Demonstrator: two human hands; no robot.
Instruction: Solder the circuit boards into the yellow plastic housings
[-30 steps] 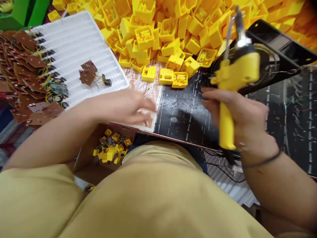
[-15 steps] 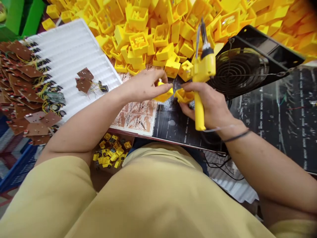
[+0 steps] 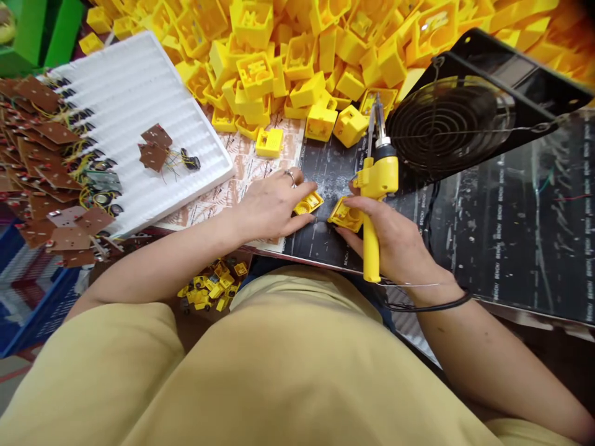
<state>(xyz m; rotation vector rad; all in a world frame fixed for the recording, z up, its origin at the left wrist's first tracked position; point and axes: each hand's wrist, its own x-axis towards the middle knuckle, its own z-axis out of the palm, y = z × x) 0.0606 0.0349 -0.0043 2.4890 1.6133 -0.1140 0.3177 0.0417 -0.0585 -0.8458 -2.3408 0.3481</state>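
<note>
My left hand (image 3: 274,204) is low over the bench, its fingers curled around a small yellow plastic case half (image 3: 310,203). My right hand (image 3: 395,238) grips a yellow soldering gun (image 3: 379,176), its metal tip pointing up and away from me. Between that same hand's thumb and fingers is a second yellow case half (image 3: 344,215), open side up. A narrow gap separates the two halves. Just beyond my left hand a single yellow housing (image 3: 268,142) sits on the patterned paper (image 3: 242,164).
Yellow housings (image 3: 253,74) are heaped across the back. A black fan (image 3: 446,124) leans at the right. On the left, a white ribbed foam sheet (image 3: 139,80) carries wired brown circuit boards (image 3: 69,167). Below the bench edge, a box holds small yellow pieces (image 3: 216,285).
Both hands have come down toward me, the right bringing the soldering gun along. A single yellow housing now shows on the paper where my left hand was.
</note>
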